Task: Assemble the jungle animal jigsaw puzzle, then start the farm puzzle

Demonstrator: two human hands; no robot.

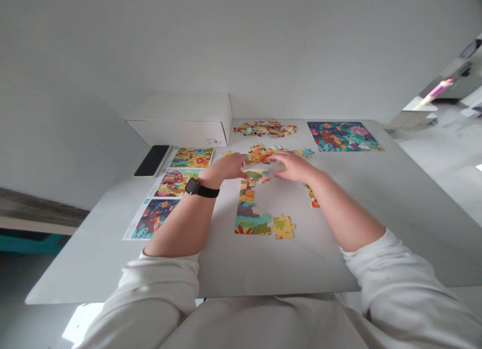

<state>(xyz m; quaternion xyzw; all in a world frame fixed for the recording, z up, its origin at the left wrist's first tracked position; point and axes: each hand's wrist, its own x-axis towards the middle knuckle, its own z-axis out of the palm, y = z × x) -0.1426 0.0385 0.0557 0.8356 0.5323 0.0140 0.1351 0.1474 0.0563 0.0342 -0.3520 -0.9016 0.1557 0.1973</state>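
Note:
My left hand (229, 167), with a black watch on its wrist, and my right hand (291, 166) meet over the middle of a white table (369, 198). Both have fingers closed on a blurred puzzle piece (259, 173) held between them. Below the hands lies a partly joined strip of colourful puzzle pieces (250, 216) with a yellow piece (283, 227) at its right end. More joined pieces (263, 152) lie just beyond the hands, and a few show by my right forearm (312, 197).
A heap of loose pieces (263, 128) lies at the back. A finished dark puzzle (342, 136) sits back right. A white box (184, 118) stands back left, with a black phone (152, 160) and a picture sheet (169, 191) along the left side.

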